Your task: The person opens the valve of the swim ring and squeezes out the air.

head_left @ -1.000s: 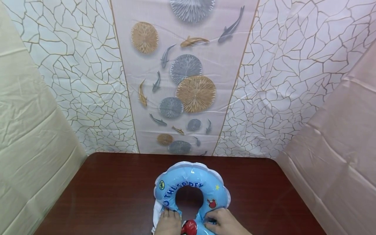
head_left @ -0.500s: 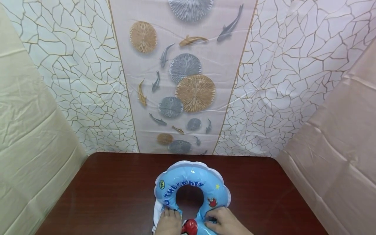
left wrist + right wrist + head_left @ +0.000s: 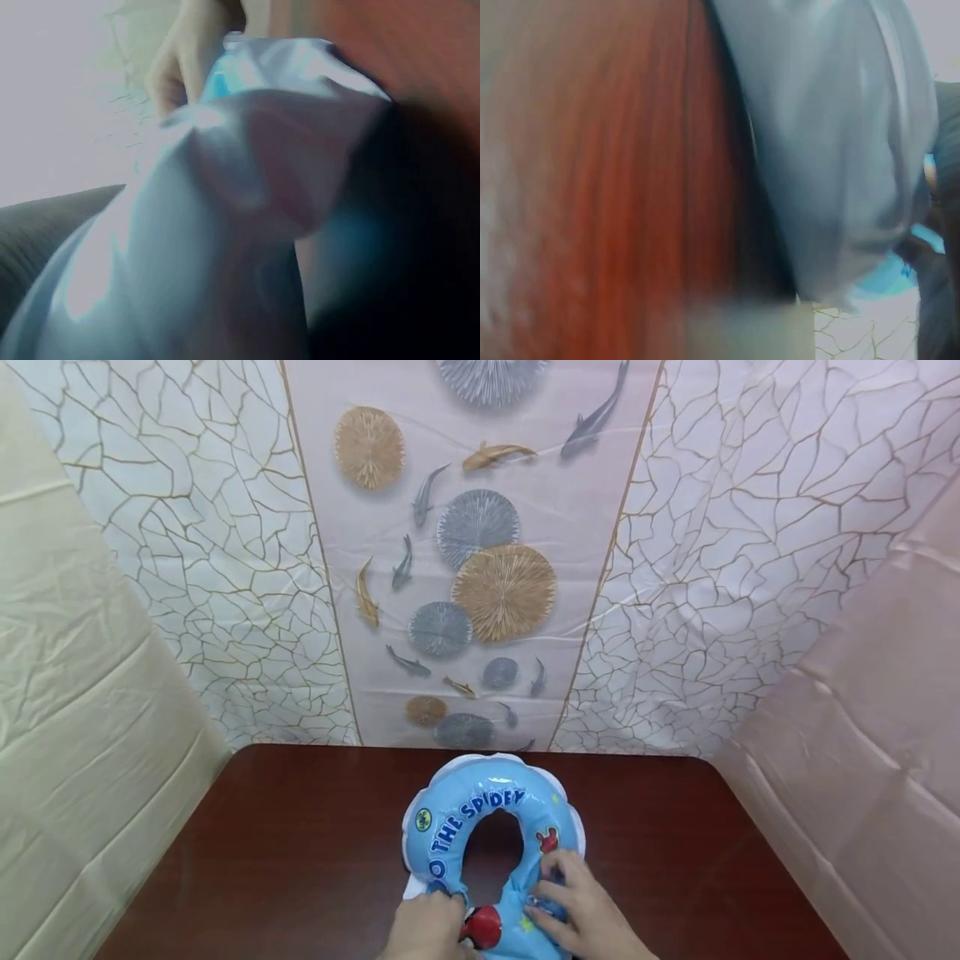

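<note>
One light-blue inflatable plastic ring (image 3: pixel 497 778) over the dark-red wooden desk (image 3: pixel 300 843) was gripped by the left hand (image 3: pixel 429 925), touched by the right hand (image 3: pixel 587 906), its grip unclear; repositioning seemed underway, steadying seemingly needed next.

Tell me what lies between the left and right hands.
A stretch of the light-blue inflatable swim ring, with a red printed patch beside the left hand and a yellow star print nearer the right hand; the head view shows it.
</note>
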The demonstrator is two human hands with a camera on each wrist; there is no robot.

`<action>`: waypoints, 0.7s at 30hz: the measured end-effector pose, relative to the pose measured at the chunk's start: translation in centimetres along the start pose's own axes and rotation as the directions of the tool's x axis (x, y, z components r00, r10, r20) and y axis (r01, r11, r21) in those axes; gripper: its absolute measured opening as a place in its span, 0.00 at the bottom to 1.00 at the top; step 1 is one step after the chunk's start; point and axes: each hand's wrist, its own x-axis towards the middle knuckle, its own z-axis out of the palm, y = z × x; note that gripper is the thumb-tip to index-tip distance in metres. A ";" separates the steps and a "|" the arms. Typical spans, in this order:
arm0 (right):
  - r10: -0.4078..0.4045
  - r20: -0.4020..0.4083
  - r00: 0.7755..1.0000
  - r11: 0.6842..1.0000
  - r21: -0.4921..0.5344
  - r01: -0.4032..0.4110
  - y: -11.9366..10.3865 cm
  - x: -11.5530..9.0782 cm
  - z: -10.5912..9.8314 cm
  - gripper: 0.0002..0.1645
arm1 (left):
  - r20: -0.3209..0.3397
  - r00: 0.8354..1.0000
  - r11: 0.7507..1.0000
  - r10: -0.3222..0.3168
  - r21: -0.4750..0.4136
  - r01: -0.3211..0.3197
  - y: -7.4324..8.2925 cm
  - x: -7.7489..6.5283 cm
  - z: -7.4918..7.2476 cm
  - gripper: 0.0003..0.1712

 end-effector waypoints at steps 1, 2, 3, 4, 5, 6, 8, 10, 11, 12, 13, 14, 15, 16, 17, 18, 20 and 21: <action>-0.012 -0.039 0.999 0.999 -0.037 0.011 -0.1 0.2 -0.2 0.07 | -0.001 1.000 1.000 0.024 -0.009 -0.024 0.0 -0.1 -0.6 0.22; -0.014 -0.062 0.998 0.998 -0.057 0.010 -0.2 0.3 -0.3 0.08 | -0.003 0.998 0.998 0.058 -0.023 -0.058 -0.1 -0.2 -1.0 0.20; 0.003 -0.062 0.998 0.998 -0.057 -0.006 -0.3 0.4 -0.5 0.08 | 0.002 0.996 0.995 0.091 -0.050 -0.091 -0.2 -0.3 -1.5 0.18; 0.028 -0.050 0.998 0.998 -0.047 -0.030 -0.5 0.5 -0.7 0.07 | -0.003 0.991 0.988 0.131 -0.078 -0.131 -0.3 -0.4 -1.9 0.15; 0.045 -0.035 0.998 0.999 -0.020 -0.045 -0.6 0.5 -0.8 0.07 | 0.003 0.987 0.980 0.161 -0.121 -0.159 -0.4 -0.5 -2.2 0.13; 0.076 -0.006 0.997 0.997 0.018 -0.076 -0.7 0.5 -0.9 0.07 | 0.014 0.982 0.970 0.189 -0.161 -0.184 -0.5 -0.5 -2.4 0.11; 0.129 0.058 0.990 0.987 0.088 -0.134 -0.8 0.5 -1.1 0.05 | 0.025 0.973 0.947 0.229 -0.235 -0.217 -0.6 -0.6 -2.8 0.09; 0.179 0.112 0.977 0.972 0.137 -0.194 -0.8 0.4 -1.4 0.04 | 0.004 0.967 0.938 0.253 -0.247 -0.244 -0.7 -0.6 -3.0 0.09; 0.200 0.138 0.970 0.962 0.160 -0.221 -0.8 0.4 -1.5 0.06 | -0.010 0.968 0.941 0.252 -0.233 -0.247 -0.7 -0.6 -3.2 0.12; 0.217 0.163 0.962 0.953 0.179 -0.245 -0.7 0.4 -1.6 0.09 | -0.034 0.966 0.946 0.256 -0.195 -0.258 -0.7 -0.6 -3.3 0.18; 0.229 0.185 0.956 0.946 0.191 -0.263 -0.7 0.4 -1.7 0.12 | -0.067 0.963 0.952 0.260 -0.150 -0.268 -0.7 -0.6 -3.4 0.24; 0.241 0.207 0.948 0.937 0.203 -0.283 -0.6 0.4 -1.8 0.14 | -0.108 0.958 0.958 0.264 -0.089 -0.274 -0.8 -0.5 -3.5 0.32; 0.257 0.233 0.938 0.927 0.216 -0.307 -0.6 0.4 -1.9 0.17 | -0.153 0.951 0.960 0.268 -0.035 -0.276 -0.9 -0.5 -3.4 0.39; 0.271 0.259 0.927 0.916 0.227 -0.331 -0.5 0.4 -2.0 0.20 | -0.196 0.944 0.963 0.266 0.007 -0.270 -1.0 -0.5 -3.4 0.45; 0.282 0.285 0.916 0.905 0.239 -0.353 -0.5 0.3 -2.0 0.21 | -0.234 0.937 0.965 0.261 0.036 -0.260 -1.2 -0.4 -3.3 0.52; 0.288 0.306 0.907 0.895 0.252 -0.369 -0.4 0.3 -2.0 0.21 | -0.268 0.930 0.968 0.252 0.056 -0.246 -1.4 -0.3 -3.2 0.59; 0.287 0.331 0.899 0.880 0.279 -0.384 -0.3 0.2 -1.9 0.18 | -0.315 0.926 0.978 0.209 0.050 -0.203 -2.0 -0.1 -2.8 0.72; 0.284 0.338 0.897 0.875 0.291 -0.387 -0.3 0.2 -1.9 0.16 | -0.318 0.931 0.983 0.178 0.022 -0.180 -2.3 0.0 -2.6 0.79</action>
